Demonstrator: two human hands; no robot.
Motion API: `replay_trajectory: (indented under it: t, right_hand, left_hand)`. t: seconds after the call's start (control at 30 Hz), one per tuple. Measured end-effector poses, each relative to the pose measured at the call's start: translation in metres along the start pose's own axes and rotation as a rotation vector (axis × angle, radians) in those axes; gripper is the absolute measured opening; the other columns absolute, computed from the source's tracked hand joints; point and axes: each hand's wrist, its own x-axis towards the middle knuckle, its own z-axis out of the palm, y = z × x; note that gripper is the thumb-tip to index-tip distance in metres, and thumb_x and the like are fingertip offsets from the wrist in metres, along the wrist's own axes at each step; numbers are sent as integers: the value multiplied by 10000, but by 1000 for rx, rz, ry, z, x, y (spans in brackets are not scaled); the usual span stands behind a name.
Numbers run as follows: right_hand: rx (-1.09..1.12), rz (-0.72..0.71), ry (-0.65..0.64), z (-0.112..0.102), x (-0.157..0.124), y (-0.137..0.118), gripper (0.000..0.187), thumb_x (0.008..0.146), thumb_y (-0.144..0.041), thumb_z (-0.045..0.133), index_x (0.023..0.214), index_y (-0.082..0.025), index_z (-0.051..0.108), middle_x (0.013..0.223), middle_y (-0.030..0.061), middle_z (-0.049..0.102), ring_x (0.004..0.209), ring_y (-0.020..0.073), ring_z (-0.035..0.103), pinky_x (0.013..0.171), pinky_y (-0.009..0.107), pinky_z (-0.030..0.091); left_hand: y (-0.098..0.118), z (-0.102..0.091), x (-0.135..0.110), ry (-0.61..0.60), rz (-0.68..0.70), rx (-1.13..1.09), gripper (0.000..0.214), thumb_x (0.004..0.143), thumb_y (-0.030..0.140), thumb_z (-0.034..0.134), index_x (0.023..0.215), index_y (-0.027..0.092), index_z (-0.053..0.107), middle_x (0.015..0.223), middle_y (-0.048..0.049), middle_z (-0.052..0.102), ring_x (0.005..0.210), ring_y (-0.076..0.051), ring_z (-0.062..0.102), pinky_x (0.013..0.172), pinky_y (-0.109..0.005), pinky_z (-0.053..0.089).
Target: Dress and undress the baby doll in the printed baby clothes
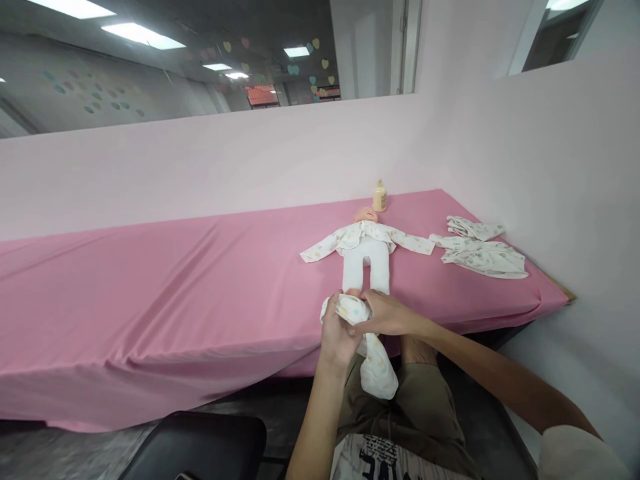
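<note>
A baby doll [367, 263] lies on its back on the pink-covered table, head towards the wall. It wears a long-sleeved printed baby shirt [363, 233], arms spread, over white cloth legs. Gathered at the doll's foot [353, 292] is a pair of white printed baby pants [353, 308]. My left hand [340, 331] is closed on the bunched cloth from the left. From the right, my right hand [384, 313] pinches the same gathered cloth, its fingertips near the foot. One pant leg [379, 373] hangs down over my lap. How far the foot is inside the cloth is hidden.
A cream pump bottle [380, 197] stands behind the doll's head. More printed baby clothes [483, 250] lie at the table's right end. The pink sheet [175, 293] has folds and hangs over the front edge. A black stool [200, 447] is at lower left.
</note>
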Motion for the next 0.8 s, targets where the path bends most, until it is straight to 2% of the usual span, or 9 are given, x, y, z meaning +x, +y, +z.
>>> replay_trajectory:
  t: [0.07, 0.17, 0.3, 0.43, 0.5, 0.57, 0.67, 0.8]
  right_hand:
    - [-139, -1, 53, 6, 0, -1, 497, 679, -395, 733, 1125, -233, 586, 958, 48, 628, 913, 258, 587, 739, 351, 443]
    - [-367, -53, 178, 17, 0, -2, 490, 750, -265, 646, 1223, -211, 526, 1059, 89, 601, 951, 273, 590, 782, 384, 454]
    - [-697, -295, 317, 26, -1, -3, 390, 802, -129, 577, 1188, -154, 528, 1157, 134, 561, 1000, 266, 578, 854, 400, 471]
    - [-828, -538, 343, 31, 1, 7, 312, 871, -56, 462, 1170, -112, 531, 1171, 164, 568, 1074, 268, 565, 891, 395, 476]
    - [-825, -594, 347, 32, 3, 13, 287, 888, -45, 432, 1144, -118, 540, 1172, 168, 576, 1108, 259, 561, 914, 390, 467]
    - [-776, -586, 314, 31, 6, 17, 233, 893, -71, 452, 1093, -133, 555, 1167, 157, 588, 1090, 249, 576, 892, 377, 474]
    - [-596, -464, 242, 28, 11, 19, 193, 882, -151, 508, 1068, -158, 559, 1104, 116, 621, 995, 225, 610, 820, 345, 482]
    - [-316, -280, 233, 24, 18, 18, 190, 861, -206, 543, 1047, -172, 567, 978, 69, 648, 919, 203, 612, 799, 315, 449]
  left_hand:
    - [0, 0, -1, 12, -10, 5, 210, 898, 309, 551, 859, 124, 640, 729, -25, 657, 685, -139, 657, 650, -232, 530]
    - [0, -1, -1, -6, -12, 32, 216, 888, 323, 570, 911, 122, 645, 812, -44, 686, 766, -158, 671, 717, -249, 533]
    - [-1, -1, -3, 1, 19, 13, 176, 902, 256, 545, 960, 122, 644, 837, -36, 693, 780, -143, 672, 766, -246, 528]
    - [-2, -1, -7, 30, 10, -7, 159, 908, 228, 531, 937, 115, 639, 828, -38, 686, 789, -129, 673, 774, -228, 526]
    - [-3, -2, -7, 31, 23, -16, 146, 906, 209, 528, 909, 113, 638, 796, -29, 676, 764, -111, 668, 769, -208, 525]
    - [-4, -3, -7, 27, 36, -7, 147, 904, 209, 532, 895, 110, 640, 783, -27, 672, 737, -107, 663, 730, -201, 528]
    - [-5, -6, -5, 51, 62, 17, 125, 886, 206, 563, 905, 115, 647, 799, -31, 681, 718, -114, 660, 682, -201, 523]
    - [-2, -8, -1, 70, 106, 20, 93, 871, 178, 579, 879, 113, 645, 779, -39, 672, 710, -117, 646, 695, -202, 515]
